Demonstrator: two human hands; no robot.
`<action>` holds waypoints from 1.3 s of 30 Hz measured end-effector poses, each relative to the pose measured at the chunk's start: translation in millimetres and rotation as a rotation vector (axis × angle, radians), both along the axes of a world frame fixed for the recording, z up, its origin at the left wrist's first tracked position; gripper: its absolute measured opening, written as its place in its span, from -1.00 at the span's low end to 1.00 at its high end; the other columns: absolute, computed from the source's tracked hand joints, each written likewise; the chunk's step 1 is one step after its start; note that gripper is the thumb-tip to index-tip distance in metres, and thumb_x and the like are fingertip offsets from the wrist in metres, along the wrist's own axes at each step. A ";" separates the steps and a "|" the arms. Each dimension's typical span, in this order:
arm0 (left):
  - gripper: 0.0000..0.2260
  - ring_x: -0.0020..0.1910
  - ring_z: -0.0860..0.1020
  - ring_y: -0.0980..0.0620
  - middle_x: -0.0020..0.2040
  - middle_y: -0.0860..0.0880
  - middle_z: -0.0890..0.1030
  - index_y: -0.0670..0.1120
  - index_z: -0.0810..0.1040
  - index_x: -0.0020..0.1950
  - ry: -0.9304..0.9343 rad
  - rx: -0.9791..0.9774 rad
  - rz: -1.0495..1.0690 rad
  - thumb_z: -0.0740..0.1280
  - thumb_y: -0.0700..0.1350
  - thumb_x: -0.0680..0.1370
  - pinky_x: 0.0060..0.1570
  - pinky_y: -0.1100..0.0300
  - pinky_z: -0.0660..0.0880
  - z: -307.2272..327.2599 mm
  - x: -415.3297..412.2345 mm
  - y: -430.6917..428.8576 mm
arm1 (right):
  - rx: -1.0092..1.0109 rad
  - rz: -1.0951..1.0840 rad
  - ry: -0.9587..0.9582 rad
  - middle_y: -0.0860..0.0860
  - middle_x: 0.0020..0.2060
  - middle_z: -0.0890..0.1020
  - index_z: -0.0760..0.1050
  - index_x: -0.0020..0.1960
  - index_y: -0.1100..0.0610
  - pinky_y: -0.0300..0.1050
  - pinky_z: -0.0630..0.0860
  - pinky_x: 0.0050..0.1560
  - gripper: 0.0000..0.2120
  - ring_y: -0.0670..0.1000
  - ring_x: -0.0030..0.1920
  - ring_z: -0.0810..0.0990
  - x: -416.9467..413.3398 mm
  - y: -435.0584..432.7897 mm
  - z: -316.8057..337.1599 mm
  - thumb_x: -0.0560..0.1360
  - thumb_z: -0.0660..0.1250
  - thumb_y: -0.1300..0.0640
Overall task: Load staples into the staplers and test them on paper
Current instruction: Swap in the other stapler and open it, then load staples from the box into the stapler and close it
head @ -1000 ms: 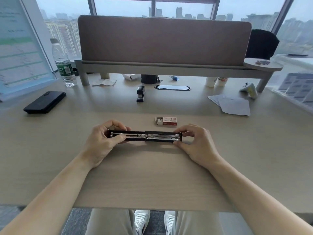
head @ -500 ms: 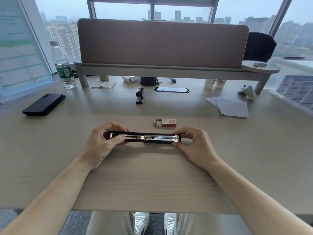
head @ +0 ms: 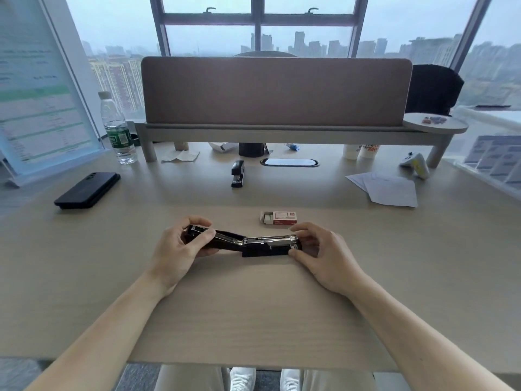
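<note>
A black stapler [head: 253,245] lies unfolded across the desk in front of me, its metal staple channel facing up. My left hand [head: 180,249] grips its top arm, which is tilted up off the desk. My right hand [head: 321,252] pinches the base end with the silver magazine. A red-and-white staple box [head: 279,218] sits just beyond the stapler, its drawer slid partly out. A second black stapler [head: 237,173] rests closed farther back. Several white paper sheets [head: 389,189] lie at the right.
A black phone [head: 87,189] lies at the left, a water bottle [head: 117,129] and a standing chart board [head: 36,88] behind it. A raised shelf with a fabric divider [head: 276,91] spans the back. A white game controller [head: 415,163] sits at far right.
The stapler lay flat and fully straight before; now my left hand has lifted and folded its top arm upward at the hinge. My view has tilted up a little.
</note>
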State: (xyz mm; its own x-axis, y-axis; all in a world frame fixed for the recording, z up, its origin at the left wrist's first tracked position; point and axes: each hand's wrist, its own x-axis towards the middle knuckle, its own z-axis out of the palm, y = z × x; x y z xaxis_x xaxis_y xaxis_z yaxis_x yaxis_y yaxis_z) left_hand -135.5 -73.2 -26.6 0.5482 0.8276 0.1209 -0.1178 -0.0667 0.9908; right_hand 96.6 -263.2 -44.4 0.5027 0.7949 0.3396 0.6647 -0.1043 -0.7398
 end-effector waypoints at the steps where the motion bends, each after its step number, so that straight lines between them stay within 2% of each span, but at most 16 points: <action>1: -0.90 -0.04 0.75 -0.08 -0.04 -0.17 0.70 -0.17 0.60 0.07 0.001 -0.004 0.013 0.40 -0.32 0.59 -0.09 0.14 0.71 0.5 1.4 -1.3 | -0.003 0.005 0.000 -0.16 -0.04 0.74 0.63 0.14 -0.08 -0.05 0.64 0.18 -0.69 -0.15 -0.02 0.72 -0.5 -0.1 0.6 0.44 0.56 0.14; 3: -0.88 -0.04 0.73 -0.07 -0.03 -0.13 0.67 -0.13 0.57 0.08 -0.010 -0.031 0.036 0.40 -0.31 0.60 -0.09 0.15 0.71 2.0 2.3 -2.3 | -0.017 0.021 -0.018 -0.16 -0.07 0.75 0.63 0.10 -0.07 -0.07 0.64 0.16 -0.74 -0.17 -0.04 0.72 -1.6 0.0 2.0 0.45 0.55 0.14; 7: -0.88 -0.11 0.71 -0.06 -0.13 -0.05 0.71 -0.11 0.57 0.04 -0.071 -0.125 0.018 0.35 -0.33 0.62 -0.05 0.09 0.72 5.0 -3.3 3.5 | -0.019 0.013 -0.032 -0.17 -0.12 0.75 0.66 0.05 -0.05 -0.13 0.63 0.13 -0.79 -0.19 -0.08 0.71 -2.1 -0.4 3.9 0.45 0.55 0.15; 13: -0.89 -0.16 0.72 0.04 -0.13 -0.05 0.74 -0.17 0.59 0.07 0.058 -0.091 -0.015 0.35 -0.35 0.61 -0.09 0.20 0.71 8.3 -11.1 16.6 | -0.005 0.014 -0.025 -0.19 -0.14 0.75 0.67 0.05 -0.04 -0.11 0.64 0.13 -0.79 -0.20 -0.08 0.72 -0.6 1.4 2.7 0.44 0.55 0.12; 19: -0.90 -0.12 0.71 -0.03 -0.03 -0.13 0.71 -0.18 0.61 0.08 0.089 -0.059 -0.002 0.35 -0.33 0.62 -0.13 0.25 0.69 6.6 -9.4 14.7 | -0.007 0.009 -0.033 -0.19 -0.14 0.75 0.66 0.04 -0.05 -0.11 0.63 0.14 -0.80 -0.19 -0.08 0.71 -0.2 1.5 2.1 0.44 0.55 0.11; 21: -0.90 -0.10 0.71 -0.03 -0.01 -0.13 0.71 -0.16 0.62 0.06 0.106 -0.054 -0.008 0.36 -0.32 0.62 -0.08 0.21 0.70 6.6 -9.5 15.2 | -0.009 0.005 -0.037 -0.18 -0.15 0.74 0.65 0.03 -0.05 -0.09 0.63 0.13 -0.80 -0.17 -0.09 0.71 -0.1 1.4 2.4 0.44 0.55 0.10; 23: -0.93 -0.03 0.69 -0.04 -0.02 -0.09 0.71 -0.10 0.64 0.04 0.121 -0.042 -0.016 0.41 -0.25 0.60 0.06 0.09 0.69 8.5 -9.9 15.9 | -0.010 0.004 -0.046 -0.18 -0.15 0.74 0.65 0.03 -0.06 -0.08 0.62 0.13 -0.81 -0.17 -0.09 0.70 -0.5 1.2 2.7 0.44 0.55 0.10; 24: -0.94 -0.01 0.68 0.00 -0.03 -0.05 0.71 -0.06 0.65 0.03 0.136 0.013 0.013 0.47 -0.17 0.57 0.12 0.06 0.65 11.4 -9.6 16.3 | -0.008 0.005 -0.049 -0.18 -0.15 0.74 0.65 0.03 -0.06 -0.09 0.62 0.13 -0.80 -0.17 -0.09 0.70 -0.6 1.2 2.6 0.44 0.55 0.10; 25: -0.90 -0.02 0.67 0.09 -0.05 -0.01 0.71 -0.02 0.66 0.01 0.157 0.109 0.072 0.49 -0.08 0.51 0.13 0.12 0.61 16.8 -7.9 16.1 | -0.005 0.008 -0.049 -0.19 -0.14 0.74 0.64 0.04 -0.07 -0.09 0.62 0.13 -0.80 -0.17 -0.08 0.70 -0.7 1.3 2.4 0.44 0.55 0.10; 27: -0.85 -0.07 0.67 0.20 -0.05 0.04 0.71 0.02 0.66 -0.02 0.208 0.361 0.192 0.45 0.04 0.47 0.03 0.31 0.53 35.7 1.6 11.8 | -0.007 0.006 -0.052 -0.19 -0.11 0.74 0.64 0.06 -0.08 -0.13 0.62 0.14 -0.78 -0.19 -0.07 0.70 -1.1 1.6 2.1 0.44 0.55 0.06; 29: -0.91 -0.05 0.67 0.14 -0.05 0.08 0.72 0.02 0.68 -0.03 0.260 0.651 0.181 0.44 0.00 0.52 0.02 0.25 0.52 56.8 21.7 7.2 | -0.019 -0.026 -0.083 -0.20 -0.08 0.71 0.63 0.09 -0.09 -0.28 0.55 0.11 -0.74 -0.18 -0.05 0.68 -1.1 1.7 2.2 0.43 0.57 0.00; 31: -0.95 -0.05 0.66 0.12 -0.09 0.11 0.72 0.01 0.71 -0.06 0.370 0.877 0.068 0.45 -0.10 0.56 0.05 0.19 0.52 72.3 50.8 3.9 | -0.015 -0.055 -0.068 -0.23 -0.06 0.67 0.63 0.12 -0.09 -0.46 0.44 0.03 -0.72 -0.19 -0.07 0.66 -1.8 1.1 3.0 0.43 0.57 -0.03; 33: -0.89 -0.11 0.63 0.16 -0.14 0.14 0.70 0.05 0.71 -0.11 0.532 0.954 -0.048 0.44 -0.14 0.56 0.01 0.22 0.50 80.2 80.1 2.4 | -0.007 -0.066 -0.030 -0.23 -0.03 0.65 0.64 0.12 -0.09 -0.49 0.43 0.00 -0.75 -0.18 -0.09 0.68 -2.1 1.5 3.9 0.46 0.55 -0.03; 36: -0.87 -0.12 0.60 0.14 -0.17 0.15 0.64 0.04 0.73 -0.08 0.777 0.952 -0.166 0.41 -0.15 0.57 -0.01 0.20 0.51 77.9 111.3 11.0 | 0.061 -0.067 0.077 -0.16 0.01 0.70 0.65 0.10 -0.04 -0.36 0.52 -0.03 -0.89 -0.16 -0.08 0.69 0.3 5.4 8.2 0.59 0.41 0.04; 39: -0.87 -0.05 0.62 0.07 -0.15 0.11 0.65 0.00 0.74 -0.05 0.881 0.928 -0.222 0.40 -0.15 0.57 -0.03 0.21 0.50 71.0 126.7 18.1 | 0.141 -0.117 0.068 -0.13 0.02 0.72 0.67 0.07 0.03 -0.46 0.42 -0.04 -0.78 -0.26 0.01 0.61 8.3 17.3 13.2 0.65 0.24 0.07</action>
